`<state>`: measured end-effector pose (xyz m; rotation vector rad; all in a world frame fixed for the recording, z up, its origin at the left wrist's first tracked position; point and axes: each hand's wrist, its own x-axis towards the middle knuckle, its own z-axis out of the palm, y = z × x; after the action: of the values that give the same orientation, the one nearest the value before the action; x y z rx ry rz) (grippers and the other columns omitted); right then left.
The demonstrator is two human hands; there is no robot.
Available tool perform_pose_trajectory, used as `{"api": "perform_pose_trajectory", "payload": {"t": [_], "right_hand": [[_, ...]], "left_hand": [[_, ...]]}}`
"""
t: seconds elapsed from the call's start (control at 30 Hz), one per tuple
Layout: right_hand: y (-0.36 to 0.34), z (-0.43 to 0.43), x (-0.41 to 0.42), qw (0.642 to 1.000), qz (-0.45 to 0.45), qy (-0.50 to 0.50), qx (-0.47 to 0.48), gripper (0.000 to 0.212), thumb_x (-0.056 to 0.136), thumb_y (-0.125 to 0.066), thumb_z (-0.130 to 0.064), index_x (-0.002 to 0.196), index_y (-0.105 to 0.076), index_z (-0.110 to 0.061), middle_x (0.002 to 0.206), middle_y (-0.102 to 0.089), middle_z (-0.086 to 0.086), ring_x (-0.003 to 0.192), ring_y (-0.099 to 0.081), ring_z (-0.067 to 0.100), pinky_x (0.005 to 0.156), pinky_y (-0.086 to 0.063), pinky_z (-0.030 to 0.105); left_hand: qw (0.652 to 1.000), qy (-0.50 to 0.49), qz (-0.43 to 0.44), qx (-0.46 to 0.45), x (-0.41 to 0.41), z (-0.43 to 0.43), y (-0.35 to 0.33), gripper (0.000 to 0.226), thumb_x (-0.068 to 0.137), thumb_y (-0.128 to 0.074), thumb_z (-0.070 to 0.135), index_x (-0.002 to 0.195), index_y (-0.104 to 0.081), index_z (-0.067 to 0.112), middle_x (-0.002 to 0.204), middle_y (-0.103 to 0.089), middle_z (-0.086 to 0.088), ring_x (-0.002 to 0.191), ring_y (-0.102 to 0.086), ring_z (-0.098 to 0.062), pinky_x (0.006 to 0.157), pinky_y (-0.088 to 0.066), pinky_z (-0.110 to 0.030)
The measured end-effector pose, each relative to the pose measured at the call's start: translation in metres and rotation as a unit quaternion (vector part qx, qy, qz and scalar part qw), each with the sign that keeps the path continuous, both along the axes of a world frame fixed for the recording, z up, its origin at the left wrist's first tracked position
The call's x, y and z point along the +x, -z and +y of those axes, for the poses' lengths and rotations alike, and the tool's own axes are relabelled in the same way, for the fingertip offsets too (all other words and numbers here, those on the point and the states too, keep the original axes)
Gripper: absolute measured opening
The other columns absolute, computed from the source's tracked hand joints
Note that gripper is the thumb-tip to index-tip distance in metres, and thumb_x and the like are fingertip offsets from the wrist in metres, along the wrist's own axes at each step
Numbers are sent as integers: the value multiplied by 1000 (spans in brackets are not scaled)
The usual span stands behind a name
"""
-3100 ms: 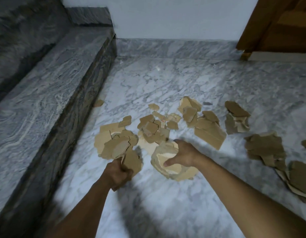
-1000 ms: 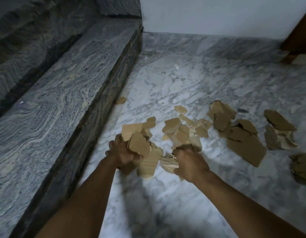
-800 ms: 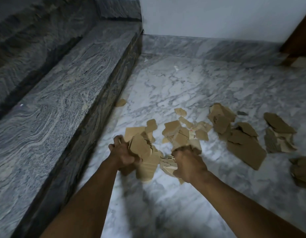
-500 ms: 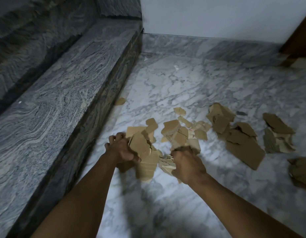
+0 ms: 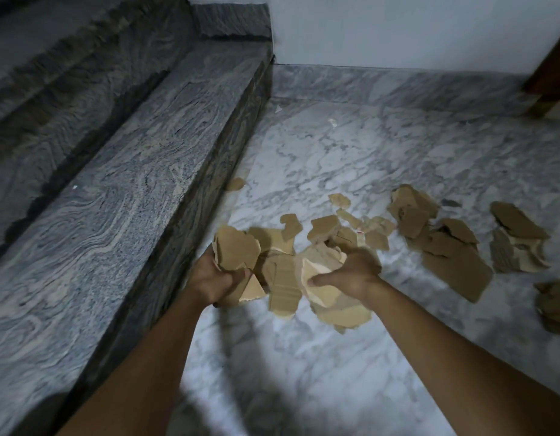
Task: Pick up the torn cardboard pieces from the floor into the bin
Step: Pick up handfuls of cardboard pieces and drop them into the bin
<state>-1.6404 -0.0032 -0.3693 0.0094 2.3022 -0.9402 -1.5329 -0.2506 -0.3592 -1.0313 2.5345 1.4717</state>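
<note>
My left hand (image 5: 213, 278) grips a bunch of torn brown cardboard pieces (image 5: 238, 251), held just above the marble floor. My right hand (image 5: 354, 272) grips a second bunch of cardboard pieces (image 5: 322, 278), thumb curled round the front of it. The two bunches touch between my hands. Several more torn pieces (image 5: 324, 226) lie on the floor just beyond my hands, and larger ones (image 5: 455, 262) lie to the right. No bin is in view.
A dark grey granite step (image 5: 124, 221) runs along the left, with a second step above it. One small scrap (image 5: 235, 184) lies at the step's foot. A white wall (image 5: 398, 29) closes the back, and a wooden door frame (image 5: 552, 70) stands at the far right.
Both hands have lifted their bunches off the floor and turned them up toward me. The left hand now holds its pieces higher, and the right thumb shows in front of its bunch.
</note>
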Motion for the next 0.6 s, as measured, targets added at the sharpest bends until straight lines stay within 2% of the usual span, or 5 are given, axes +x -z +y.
{"api": "perform_pose_trajectory", "payload": {"t": [0.1, 0.27, 0.33, 0.4, 0.6], "right_hand": [[4, -28, 8, 996, -71, 7, -49, 81, 52, -97, -43, 120, -63, -15, 118, -64, -2, 103, -61, 19, 78, -51, 29], [45, -73, 33, 982, 79, -97, 141, 90, 50, -85, -65, 128, -61, -30, 137, -51, 2, 129, -44, 33, 99, -49, 43], [46, -79, 35, 988, 92, -77, 94, 80, 56, -89, -56, 127, -64, -28, 131, -62, 2, 123, -56, 29, 95, -52, 37], [43, -75, 38, 996, 67, -53, 17, 78, 61, -93, -40, 131, -62, -26, 129, -66, -1, 119, -61, 24, 93, -52, 32], [4, -28, 27, 989, 40, 72, -123, 90, 61, -95, -28, 135, -44, -21, 122, -48, -8, 119, -50, 16, 86, -40, 26]], "left_hand": [[999, -36, -6, 17, 17, -1, 7, 76, 64, -90, 17, 126, -49, 29, 107, -63, 5, 103, -60, -20, 86, -44, -28], [997, -51, -55, 8, 33, -4, 23, 75, 45, -82, 40, 114, -52, 30, 102, -69, -1, 96, -67, -27, 84, -57, -39], [996, -56, -64, 21, 32, -6, 20, 76, 43, -80, 40, 115, -65, 20, 103, -72, -4, 99, -68, -29, 84, -57, -39], [994, -72, -58, 52, 29, -6, 15, 56, 65, -84, 17, 117, -66, 11, 100, -66, -5, 97, -64, -26, 81, -50, -32], [991, -49, -7, 124, -8, 3, -1, 52, 80, -75, 1, 128, -58, 14, 113, -66, -6, 103, -61, -24, 84, -48, -30]]}}
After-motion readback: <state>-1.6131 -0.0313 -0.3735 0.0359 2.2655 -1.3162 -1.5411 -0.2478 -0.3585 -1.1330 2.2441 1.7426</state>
